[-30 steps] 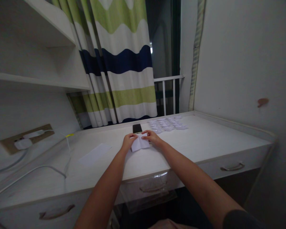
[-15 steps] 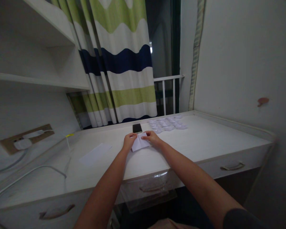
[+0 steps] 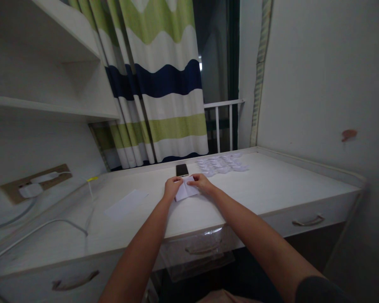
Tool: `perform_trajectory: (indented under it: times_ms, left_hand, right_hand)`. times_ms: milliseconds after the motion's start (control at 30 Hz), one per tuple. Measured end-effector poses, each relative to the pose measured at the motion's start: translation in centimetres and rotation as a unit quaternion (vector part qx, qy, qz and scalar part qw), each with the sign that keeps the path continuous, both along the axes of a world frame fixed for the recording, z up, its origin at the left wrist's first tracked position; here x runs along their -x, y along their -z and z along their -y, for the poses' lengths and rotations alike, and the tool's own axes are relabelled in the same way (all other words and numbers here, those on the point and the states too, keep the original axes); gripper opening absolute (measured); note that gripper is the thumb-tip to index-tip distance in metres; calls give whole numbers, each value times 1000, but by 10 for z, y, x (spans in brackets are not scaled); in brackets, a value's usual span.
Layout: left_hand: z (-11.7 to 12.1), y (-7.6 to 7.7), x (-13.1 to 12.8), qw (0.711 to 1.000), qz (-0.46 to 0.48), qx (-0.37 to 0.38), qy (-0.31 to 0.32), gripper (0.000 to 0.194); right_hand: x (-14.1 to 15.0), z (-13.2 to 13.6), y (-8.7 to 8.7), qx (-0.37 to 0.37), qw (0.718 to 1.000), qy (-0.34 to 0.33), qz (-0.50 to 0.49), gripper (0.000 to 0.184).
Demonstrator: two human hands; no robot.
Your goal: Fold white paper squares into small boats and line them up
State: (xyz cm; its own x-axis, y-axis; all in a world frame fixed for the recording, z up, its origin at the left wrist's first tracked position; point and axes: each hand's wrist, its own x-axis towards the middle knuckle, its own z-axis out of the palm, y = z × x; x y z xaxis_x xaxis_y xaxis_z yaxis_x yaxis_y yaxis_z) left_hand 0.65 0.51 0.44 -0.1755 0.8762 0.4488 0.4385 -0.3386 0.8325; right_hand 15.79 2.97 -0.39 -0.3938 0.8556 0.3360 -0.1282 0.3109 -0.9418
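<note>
My left hand [image 3: 172, 188] and right hand [image 3: 202, 183] grip a partly folded paper sheet [image 3: 186, 190]; finished folded pieces [image 3: 221, 164] lie beyond the right hand, a flat sheet [image 3: 125, 205] beyond the left.

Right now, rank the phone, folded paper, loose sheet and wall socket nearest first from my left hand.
1. Folded paper, touching the left hand, rightward.
2. Phone, just ahead.
3. Loose sheet, left on desk.
4. Wall socket, far left wall.

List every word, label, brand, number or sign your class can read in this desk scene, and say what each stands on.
None can be read: the phone, the folded white paper, the flat paper sheet and the wall plugs show no legible text; any markings are too small or blurred.
</note>
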Motion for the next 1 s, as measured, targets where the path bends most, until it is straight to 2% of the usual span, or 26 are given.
perform_trajectory:
  times_ms: [267, 367, 533, 800, 1000]
  left_hand:
    - [1, 0, 0, 999, 32, 20, -2, 11]
    - [2, -1, -2, 997, 70, 44, 2, 10]
    - [0, 1, 0, 989, 135, 59, 15, 11]
    - [-2, 4, 0, 965, 237, 88, 62, 16]
    - [-1, 3, 0, 955, 270, 98, 69, 20]
  right_hand:
    - [-1, -10, 8, -25, 997, 50, 47, 21]
    - [-1, -10, 7, -90, 991, 59, 74, 25]
    - [0, -3, 1, -221, 964, 85, 121, 26]
    - [2, 3, -1, -261, 944, 102, 174, 32]
    - [0, 8, -4, -296, 919, 112, 236, 43]
